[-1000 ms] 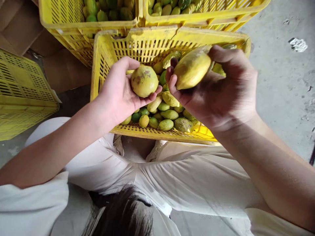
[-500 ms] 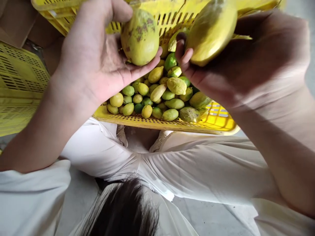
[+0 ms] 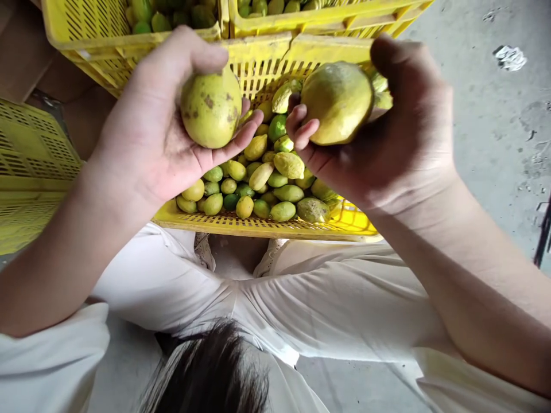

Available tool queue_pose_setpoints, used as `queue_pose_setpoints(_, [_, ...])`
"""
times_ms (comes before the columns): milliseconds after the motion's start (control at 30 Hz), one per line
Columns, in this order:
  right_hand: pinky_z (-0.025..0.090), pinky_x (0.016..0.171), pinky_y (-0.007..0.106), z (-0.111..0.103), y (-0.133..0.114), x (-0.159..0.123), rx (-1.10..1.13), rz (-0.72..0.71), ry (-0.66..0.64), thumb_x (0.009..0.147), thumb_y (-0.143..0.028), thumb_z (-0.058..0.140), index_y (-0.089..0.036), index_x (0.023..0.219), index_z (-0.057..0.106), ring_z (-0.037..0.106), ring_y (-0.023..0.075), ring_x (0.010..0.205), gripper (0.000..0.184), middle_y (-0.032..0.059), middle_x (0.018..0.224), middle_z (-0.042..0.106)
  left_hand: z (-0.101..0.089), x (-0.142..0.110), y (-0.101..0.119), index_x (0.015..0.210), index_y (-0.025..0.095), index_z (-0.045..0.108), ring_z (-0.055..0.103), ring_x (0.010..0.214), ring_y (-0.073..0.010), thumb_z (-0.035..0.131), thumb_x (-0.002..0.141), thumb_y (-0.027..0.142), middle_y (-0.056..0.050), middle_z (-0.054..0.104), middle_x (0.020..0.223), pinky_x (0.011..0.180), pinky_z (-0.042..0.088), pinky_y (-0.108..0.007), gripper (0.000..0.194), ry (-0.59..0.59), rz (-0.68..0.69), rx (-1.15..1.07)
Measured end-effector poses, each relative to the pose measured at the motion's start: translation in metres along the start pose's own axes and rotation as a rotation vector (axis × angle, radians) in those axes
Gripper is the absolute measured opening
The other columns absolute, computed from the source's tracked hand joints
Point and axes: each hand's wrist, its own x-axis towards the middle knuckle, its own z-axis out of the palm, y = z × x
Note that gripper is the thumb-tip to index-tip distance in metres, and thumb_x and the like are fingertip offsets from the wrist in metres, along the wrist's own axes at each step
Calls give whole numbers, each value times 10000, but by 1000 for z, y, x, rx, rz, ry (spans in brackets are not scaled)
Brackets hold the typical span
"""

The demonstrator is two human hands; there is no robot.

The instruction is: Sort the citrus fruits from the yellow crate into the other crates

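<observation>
- A round, brown-spotted citrus fruit (image 3: 212, 112) is held in the left hand (image 3: 148, 129); it is clamped between the thumb, laid over its top, and the palm and fingers beneath.
- A larger yellow-green citrus fruit (image 3: 338, 103) is gripped by the right hand (image 3: 402, 129), its near side cupped by curled fingertips; the thumb is raised at the far side, and whether the fruit is touched by it cannot be told.
- Both fruits are held above the front crate (image 3: 262, 230), side by side and apart from each other.
- In that yellow slatted crate, a heap of small green and yellow citrus fruits (image 3: 260, 176) is contained; some are smooth, some wrinkled. A crack is seen in the crate's far rim.
- Beyond it, the rear left crate (image 3: 129, 41) and the rear right crate (image 3: 327, 23) are set side by side, both stocked with green fruit.
- Another yellow crate (image 3: 34, 146) is placed at the far left, its contents not shown.
- White trousers (image 3: 340, 298) are worn, and the front crate is set before the parted legs.
- On the grey floor (image 3: 486, 155) at the right, a crumpled silvery scrap (image 3: 510, 58) is seen.
</observation>
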Motion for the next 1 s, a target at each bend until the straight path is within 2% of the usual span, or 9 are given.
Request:
queue_pose_setpoints(100, [640, 678, 222, 0, 0, -3, 69, -2, -5, 1080, -344, 242, -234, 810, 605, 703, 134, 799, 466, 1, 774, 658, 0, 0, 2, 1051, 84, 630, 721, 1188, -308, 467, 1048, 232, -92, 706, 1087, 736, 628, -272, 220, 12, -50, -65])
queue_pose_setpoints(233, [673, 803, 304, 2, 3, -7, 66, -71, -36, 1089, -211, 301, -241, 764, 548, 718, 145, 861, 409, -14, 794, 672, 2, -1, 5, 1230, 42, 580, 671, 1267, -349, 133, 1065, 117, -64, 677, 1230, 808, 594, -497, 483, -52, -2, -124])
queue_pose_setpoints(300, [661, 797, 296, 4, 4, -9, 1, -128, -67, 1096, -204, 305, -244, 755, 547, 712, 137, 871, 420, -23, 907, 710, 3, -1, 4, 1138, 59, 619, 675, 1271, -346, 219, 1076, 96, -47, 709, 1173, 857, 601, -515, 407, -88, 40, -74])
queue_pose_setpoints(433, [618, 696, 213, 6, 2, -8, -5, -162, -94, 1125, -344, 290, -235, 785, 572, 682, 101, 771, 455, -33, 862, 669, 2, -1, 0, 886, 105, 596, 734, 1174, -284, 483, 1077, 157, -32, 688, 919, 803, 635, -293, 228, -167, 117, 46])
queue_pose_setpoints(500, [588, 634, 149, 5, 0, -6, 17, -84, -92, 1124, -449, 293, -219, 839, 610, 665, 73, 699, 485, -29, 813, 651, 1, 1, -1, 900, 120, 614, 747, 1133, -308, 511, 1056, 203, -46, 663, 897, 703, 621, -242, 205, -123, 68, 53])
queue_pose_setpoints(633, [545, 529, 110, 1, -6, -1, 6, 61, -69, 1089, -567, 255, -207, 903, 654, 651, 77, 641, 568, 1, 815, 694, -2, 5, 3, 1011, 163, 628, 747, 1140, -373, 648, 938, 240, -93, 705, 1085, 660, 650, -283, 108, 21, -38, -75])
queue_pose_setpoints(800, [667, 892, 298, -4, -5, -2, 36, -26, -157, 1071, -346, 272, -197, 988, 649, 767, 184, 996, 414, 49, 1000, 763, -2, 5, 7, 1109, 59, 572, 704, 1213, -293, 161, 1045, 116, -93, 665, 1224, 798, 581, -388, 420, -114, -8, -100])
queue_pose_setpoints(867, [668, 888, 292, -4, -2, -3, 5, -51, -152, 1051, -300, 344, -200, 986, 651, 767, 189, 1015, 330, 58, 1040, 760, -1, 6, 5, 1102, 83, 619, 733, 1162, -260, 255, 1048, 89, -94, 725, 1155, 839, 614, -362, 368, -161, 1, -23])
queue_pose_setpoints(1000, [641, 664, 163, -2, 0, -3, 55, -102, -138, 949, -305, 647, -207, 919, 643, 678, 106, 710, 102, -5, 878, 679, 0, 8, -2, 961, 180, 660, 765, 902, -204, 563, 1004, 150, -44, 730, 942, 693, 647, -268, 110, -182, 25, 45])
